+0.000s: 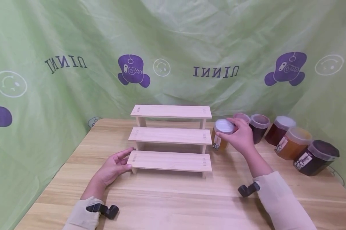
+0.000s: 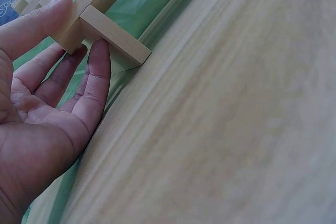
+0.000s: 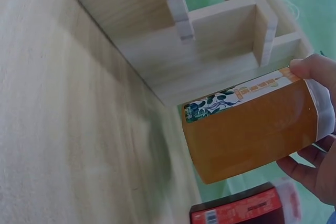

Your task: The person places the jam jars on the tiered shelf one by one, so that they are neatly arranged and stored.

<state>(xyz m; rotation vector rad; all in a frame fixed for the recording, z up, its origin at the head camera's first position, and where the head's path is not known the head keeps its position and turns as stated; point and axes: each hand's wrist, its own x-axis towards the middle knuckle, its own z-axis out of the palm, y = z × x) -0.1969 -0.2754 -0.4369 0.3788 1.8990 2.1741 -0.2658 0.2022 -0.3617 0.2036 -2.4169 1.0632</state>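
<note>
A three-step wooden display stand [image 1: 173, 161] stands in the middle of the table. At the left end of its lowest step, my left hand [image 1: 113, 167] holds the board, thumb at the top edge and fingertips under and beside it, as the left wrist view of the hand [image 2: 55, 93] also shows. My right hand [image 1: 241, 138] grips a jar of amber contents [image 1: 221, 140] around its whitish lid [image 1: 224, 126], just right of the stand. In the right wrist view this jar [image 3: 252, 135] bears a label with an orange-and-leaf print, and its base points toward the table.
Behind the right hand are a pink-lidded jar [image 1: 242, 117] and a dark jar [image 1: 257, 127]. Farther right stand a dark red jar [image 1: 278, 129], an orange jar [image 1: 291, 147] and a dark purple jar [image 1: 315, 159]. A green printed cloth [image 1: 173, 86] hangs behind the table [image 1: 167, 204].
</note>
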